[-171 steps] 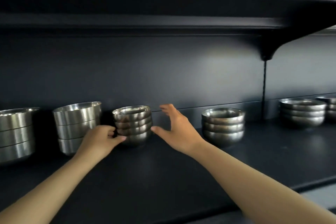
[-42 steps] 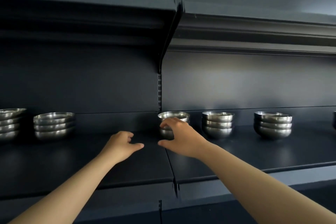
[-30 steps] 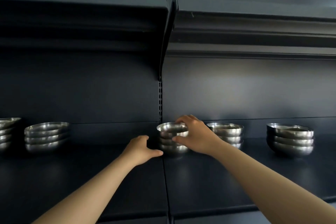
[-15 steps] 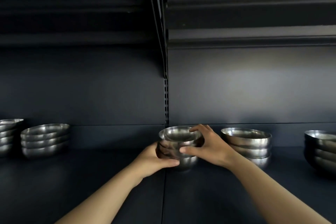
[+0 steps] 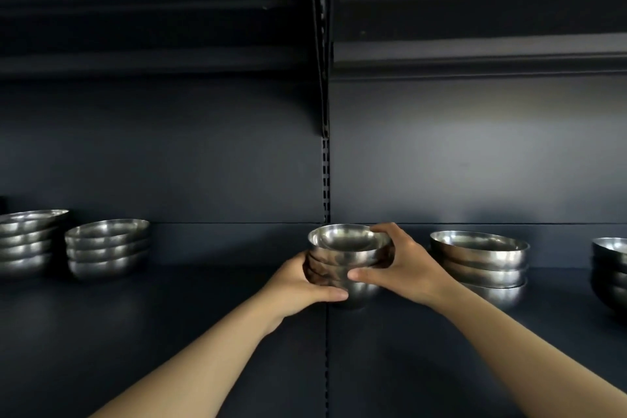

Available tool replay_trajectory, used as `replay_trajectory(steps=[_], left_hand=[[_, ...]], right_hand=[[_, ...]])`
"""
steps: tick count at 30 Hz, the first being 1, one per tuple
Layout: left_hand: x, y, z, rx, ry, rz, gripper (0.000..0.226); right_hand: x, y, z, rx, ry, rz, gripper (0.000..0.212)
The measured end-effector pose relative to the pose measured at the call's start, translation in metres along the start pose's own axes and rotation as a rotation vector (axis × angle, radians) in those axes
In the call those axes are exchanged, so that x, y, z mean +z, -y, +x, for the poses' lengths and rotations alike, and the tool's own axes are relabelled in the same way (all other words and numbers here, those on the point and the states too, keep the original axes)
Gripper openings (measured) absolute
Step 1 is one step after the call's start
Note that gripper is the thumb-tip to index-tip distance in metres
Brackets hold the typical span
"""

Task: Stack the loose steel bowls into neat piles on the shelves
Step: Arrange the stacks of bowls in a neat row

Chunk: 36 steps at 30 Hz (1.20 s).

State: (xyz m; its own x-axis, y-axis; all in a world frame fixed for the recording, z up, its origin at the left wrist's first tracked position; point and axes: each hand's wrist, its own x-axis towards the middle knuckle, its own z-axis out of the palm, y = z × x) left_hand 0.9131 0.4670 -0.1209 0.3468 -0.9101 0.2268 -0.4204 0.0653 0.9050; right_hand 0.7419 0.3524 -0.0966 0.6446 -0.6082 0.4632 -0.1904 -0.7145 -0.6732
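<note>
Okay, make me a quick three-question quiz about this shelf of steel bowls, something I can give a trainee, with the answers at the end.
1. True or false: both hands grip the middle pile of bowls.
2. Which pile is nearest the right hand? A) the pile just right of it B) the pile at the far left edge C) the second pile from the left
3. Fill in: the middle pile stands over the ____ between the two shelf boards.

Key: 1 true: the left hand holds its left side, the right hand its right side. 2 A. 3 seam.
</note>
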Motion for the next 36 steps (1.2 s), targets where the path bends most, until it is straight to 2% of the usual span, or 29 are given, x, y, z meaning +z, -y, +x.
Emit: replay_trajectory(steps=[5,10,15,20,27,36], left_hand=[[-0.053,-0.003,-0.017,0.001,-0.076,0.049,0.058],[-0.135,0.018,-0.036,-0.024,-0.156,0.075,0.072],[-0.192,0.047,-0.038,-0.041,-0.153,0.031,0.073],[-0.206,0.073,-0.033,-0.080,-0.163,0.023,0.076],[-0.199,0.084,-0.029,-0.065,-0.171,-0.007,0.050],[-0.206,0.090,-0.025,-0.061,-0.292,-0.012,0.055]], right_hand=[[0.028,0.042,0.019,-0.072,0.026,0.057,0.070],[0.101,0.086,0.052,-0.137,0.053,0.127,0.069],[0.162,0.106,0.080,-0.129,0.073,0.192,0.071],[0.189,0.104,0.088,-0.124,0.086,0.182,0.070],[0.196,0.094,0.085,-0.073,0.064,0.214,0.067],[0.204,0.090,0.087,-0.048,0.062,0.132,0.072]])
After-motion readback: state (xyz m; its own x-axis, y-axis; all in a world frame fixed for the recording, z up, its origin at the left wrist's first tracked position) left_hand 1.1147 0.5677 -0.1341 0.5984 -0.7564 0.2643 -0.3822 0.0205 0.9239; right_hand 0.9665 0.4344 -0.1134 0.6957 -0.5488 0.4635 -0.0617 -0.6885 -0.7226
